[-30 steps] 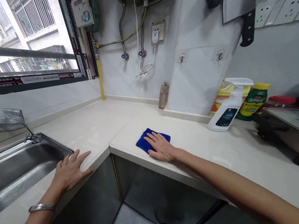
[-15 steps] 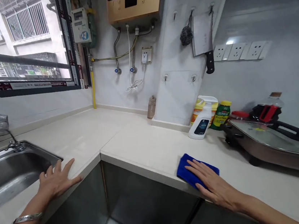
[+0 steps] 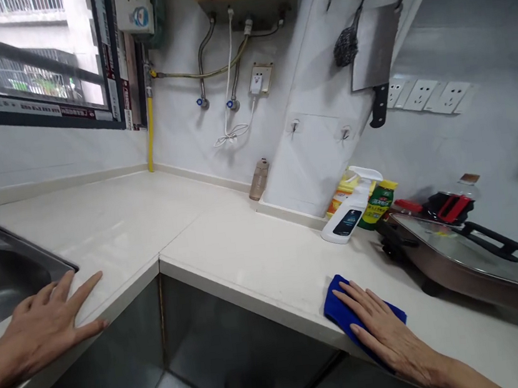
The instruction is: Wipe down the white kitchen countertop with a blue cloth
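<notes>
My right hand (image 3: 393, 344) presses with fairly straight fingers on a folded blue cloth (image 3: 338, 304), holding it against the white countertop (image 3: 247, 255) near its front edge. Part of the cloth is hidden under the palm. At the left, my left hand (image 3: 51, 326) rests on the counter beside the corner of the steel sink (image 3: 18, 274). Its fingers are spread, the thumb lies along the front edge, and nothing is in it.
Behind the cloth stand a white spray bottle (image 3: 346, 214) and a green bottle with a yellow cap (image 3: 378, 204). A lidded electric pan (image 3: 480, 267) fills the right side. A brownish bottle (image 3: 258, 179) is by the wall. A cleaver (image 3: 376, 47) hangs above.
The view has tilted down. My right hand and the blue cloth have slid right along the counter, closer to the pan. My left hand has shifted slightly left, still spread by the sink.
</notes>
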The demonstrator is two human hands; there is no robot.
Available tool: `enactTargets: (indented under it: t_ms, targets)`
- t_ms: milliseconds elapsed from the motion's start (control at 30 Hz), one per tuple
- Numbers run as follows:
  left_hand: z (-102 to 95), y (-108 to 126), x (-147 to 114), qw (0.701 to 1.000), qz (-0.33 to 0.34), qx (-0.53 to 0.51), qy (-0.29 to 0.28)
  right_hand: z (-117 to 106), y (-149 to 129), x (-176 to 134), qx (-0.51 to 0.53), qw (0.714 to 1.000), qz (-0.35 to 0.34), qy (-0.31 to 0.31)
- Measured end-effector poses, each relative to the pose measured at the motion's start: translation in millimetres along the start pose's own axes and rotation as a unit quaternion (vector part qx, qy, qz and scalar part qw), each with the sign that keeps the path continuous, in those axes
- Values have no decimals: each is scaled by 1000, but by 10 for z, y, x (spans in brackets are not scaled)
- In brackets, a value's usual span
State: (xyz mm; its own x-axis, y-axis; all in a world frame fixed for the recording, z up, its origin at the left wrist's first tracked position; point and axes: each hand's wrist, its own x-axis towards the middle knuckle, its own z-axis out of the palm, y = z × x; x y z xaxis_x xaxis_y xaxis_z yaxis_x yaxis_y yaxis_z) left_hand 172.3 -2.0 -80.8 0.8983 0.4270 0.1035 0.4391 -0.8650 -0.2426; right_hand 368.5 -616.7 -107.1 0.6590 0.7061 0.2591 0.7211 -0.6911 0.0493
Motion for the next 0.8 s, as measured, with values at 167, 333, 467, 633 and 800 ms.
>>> enactTargets:
  t_ms: [167,333,467,633,800]
  targets:
    - [198,-51,51,999,-10,-14,41,-37,-129,335,3,998,-41,-42]
    - [560,-138,121,993,-2,-23,112,45,-412,945,4,995,-87,-53]
    - [658,-133,118,989,-1,-27,145,125,-708,1565,1,991,-121,-52]
    - [360,-25,31,994,-20,-69,78,298,-1147,2420,-4,991,-125,-44]
    - [0,95,-52,994,-26,-103,-3,496,-1596,3174,-3,994,-98,-40]
